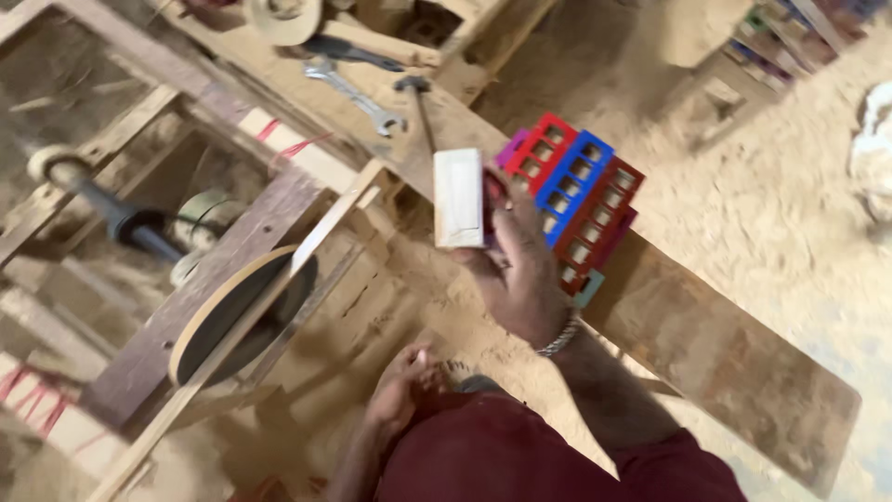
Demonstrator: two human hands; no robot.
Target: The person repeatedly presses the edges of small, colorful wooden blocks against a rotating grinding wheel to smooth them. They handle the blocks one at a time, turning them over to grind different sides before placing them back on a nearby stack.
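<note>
My right hand is raised in front of me and grips a pale rectangular wooden block, held upright between thumb and fingers. Just behind that hand, several painted wooden pieces with square holes lie stacked on a long plank: a red one, a blue one and a dark red one. My left hand rests low near my knee, fingers loosely curled, holding nothing I can make out. A metal bracelet sits on my right wrist.
A spanner and a hammer lie on the wooden bench at the top. A wooden wheel with a dark face and a shaft stand at the left. Sawdust covers the floor. Stacked painted pieces sit at the top right.
</note>
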